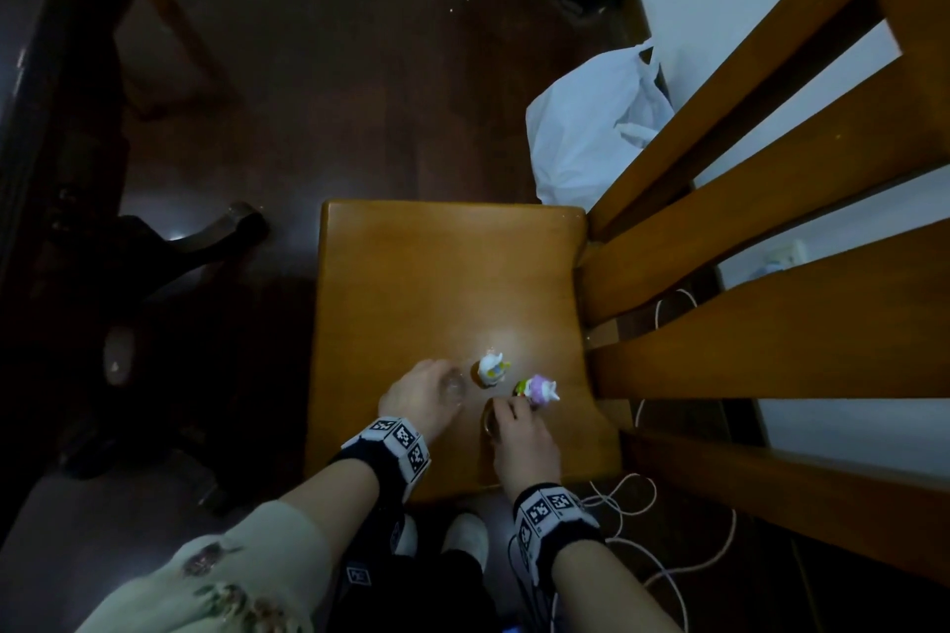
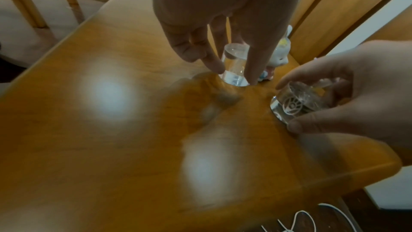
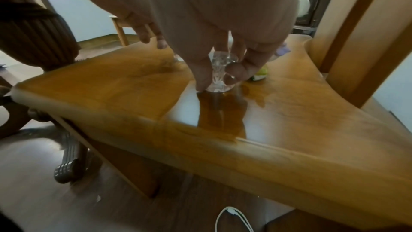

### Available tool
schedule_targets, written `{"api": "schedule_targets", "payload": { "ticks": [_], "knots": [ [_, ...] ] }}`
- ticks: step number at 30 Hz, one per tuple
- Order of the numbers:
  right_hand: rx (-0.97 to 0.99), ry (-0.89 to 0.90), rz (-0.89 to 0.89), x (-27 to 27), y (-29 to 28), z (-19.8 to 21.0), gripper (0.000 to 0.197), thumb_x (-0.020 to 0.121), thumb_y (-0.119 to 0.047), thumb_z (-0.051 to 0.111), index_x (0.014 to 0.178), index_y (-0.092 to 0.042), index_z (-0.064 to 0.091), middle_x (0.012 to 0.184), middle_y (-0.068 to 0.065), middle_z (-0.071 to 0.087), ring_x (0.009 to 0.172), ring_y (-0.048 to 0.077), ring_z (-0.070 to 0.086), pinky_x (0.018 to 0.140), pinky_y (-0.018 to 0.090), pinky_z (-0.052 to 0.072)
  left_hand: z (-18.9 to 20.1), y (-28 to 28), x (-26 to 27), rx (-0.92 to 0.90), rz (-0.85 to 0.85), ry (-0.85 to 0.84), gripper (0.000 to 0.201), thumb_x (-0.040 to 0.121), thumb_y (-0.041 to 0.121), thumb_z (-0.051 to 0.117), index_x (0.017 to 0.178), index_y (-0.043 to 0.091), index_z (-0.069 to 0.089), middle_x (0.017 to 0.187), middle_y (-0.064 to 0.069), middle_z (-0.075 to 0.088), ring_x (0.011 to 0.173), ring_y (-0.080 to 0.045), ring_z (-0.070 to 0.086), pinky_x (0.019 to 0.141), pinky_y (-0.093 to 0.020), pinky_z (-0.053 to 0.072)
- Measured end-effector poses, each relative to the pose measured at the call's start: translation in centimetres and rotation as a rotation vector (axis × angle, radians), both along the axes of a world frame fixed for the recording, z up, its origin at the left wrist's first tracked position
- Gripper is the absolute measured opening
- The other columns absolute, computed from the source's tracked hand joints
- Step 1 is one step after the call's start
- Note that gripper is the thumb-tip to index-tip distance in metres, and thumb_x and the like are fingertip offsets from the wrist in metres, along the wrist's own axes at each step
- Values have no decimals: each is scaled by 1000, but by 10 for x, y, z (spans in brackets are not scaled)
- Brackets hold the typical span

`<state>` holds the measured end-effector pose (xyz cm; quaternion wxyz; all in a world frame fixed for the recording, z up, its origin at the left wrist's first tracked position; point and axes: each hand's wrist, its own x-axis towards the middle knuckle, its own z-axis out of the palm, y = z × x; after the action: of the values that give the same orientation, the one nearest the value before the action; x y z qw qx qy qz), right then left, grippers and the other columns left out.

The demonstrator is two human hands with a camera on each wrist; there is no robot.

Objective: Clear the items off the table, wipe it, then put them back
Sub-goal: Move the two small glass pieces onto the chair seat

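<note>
A: Well, start at the left hand [image 2: 223, 11]. What does its wrist view give that the head view lacks?

B: The grip itself. From the head camera that hand covers most of the plain glass [image 1: 455, 387]; from the wrist, the fingers [image 2: 214, 64] and thumb come down on either side of the small clear tumbler and pinch it, and its base stands on the wooden seat [image 2: 111, 130], which serves as the desk.

A: And the right hand [image 1: 524, 442]?

B: It is likewise closed around something, a cut glass [image 3: 219, 75] with a faceted pattern. The right wrist view shows thumb and fingers wrapped round its sides, its foot touching the desk. The left wrist view adds an etched round emblem on that glass, unseen elsewhere.

A: What lies just past the hands?

B: Two small toy figures. The white figure [image 1: 491, 366] stands just beyond the left hand's glass; the purple figure [image 1: 540, 391] sits just beyond the right hand's fingertips, near but apart from the white one. The wrist views catch only slivers of them behind the fingers.

A: Further out?

B: The chair back [image 1: 771, 221] rises to the right of the right hand, a white plastic bag [image 1: 591, 129] lies on the floor far ahead, and white cables [image 1: 658, 529] trail beside the right wrist.
</note>
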<state>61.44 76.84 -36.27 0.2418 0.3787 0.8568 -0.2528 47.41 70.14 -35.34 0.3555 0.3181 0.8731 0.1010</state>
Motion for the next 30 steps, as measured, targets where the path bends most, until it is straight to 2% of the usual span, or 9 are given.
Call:
{"api": "schedule_targets", "payload": {
  "ticks": [5,8,11,13,16,21,25,28,30],
  "knots": [
    [-11,33,-1,1,3,3,48,93,-9,48,137,-24,39,141,-2,35,115,24,48,80,36,47,-5,8,1,22,17,-8,29,94,31,53,121,24,56,122,2,56,103,-20,59,82,-35,53],
    [-2,24,18,3,5,16,50,93,-12,50,138,-28,37,141,-5,34,115,23,49,77,35,47,1,9,1,-22,30,-59,44,89,21,59,131,24,47,133,0,50,112,-23,56,88,-37,51],
    [15,-4,31,5,5,44,52,92,-15,54,139,-31,37,139,-5,36,114,22,50,79,35,49,24,4,0,-53,88,-110,58,85,22,63,138,26,38,140,0,45,119,-25,54,91,-34,49],
    [28,-18,39,2,5,72,53,90,-16,57,137,-31,37,136,-4,38,113,22,51,77,33,49,51,-2,-4,-38,119,-118,61,84,22,66,138,27,38,140,0,45,121,-23,52,93,-33,47],
    [49,-11,68,-7,8,115,48,92,-10,50,135,-29,40,132,-2,41,108,25,55,70,32,44,100,-8,-12,1,177,-106,66,83,20,68,140,28,37,140,1,46,121,-21,51,94,-30,46],
    [103,-43,219,-40,15,223,27,94,-18,50,121,-18,55,120,4,58,108,26,57,82,33,48,205,-26,-33,93,281,-49,59,84,18,68,136,28,42,130,6,53,111,-15,57,86,-26,51],
    [168,9,336,-75,17,301,22,92,-20,53,113,-17,59,115,6,62,105,28,60,80,33,49,287,-50,-48,194,362,0,31,85,26,66,114,31,55,113,11,63,99,-10,60,85,-29,52],
    [248,102,413,-106,3,349,22,92,-17,47,109,-21,60,111,5,65,101,28,62,73,32,46,340,-82,-58,274,463,46,14,84,27,64,92,37,56,101,12,65,95,-10,62,86,-31,52],
    [283,179,477,-128,-16,378,21,91,-18,46,107,-21,60,108,5,66,99,29,63,70,32,45,368,-109,-65,322,545,65,10,82,29,63,85,35,56,95,12,65,91,-11,62,85,-33,53]
  ]
}}
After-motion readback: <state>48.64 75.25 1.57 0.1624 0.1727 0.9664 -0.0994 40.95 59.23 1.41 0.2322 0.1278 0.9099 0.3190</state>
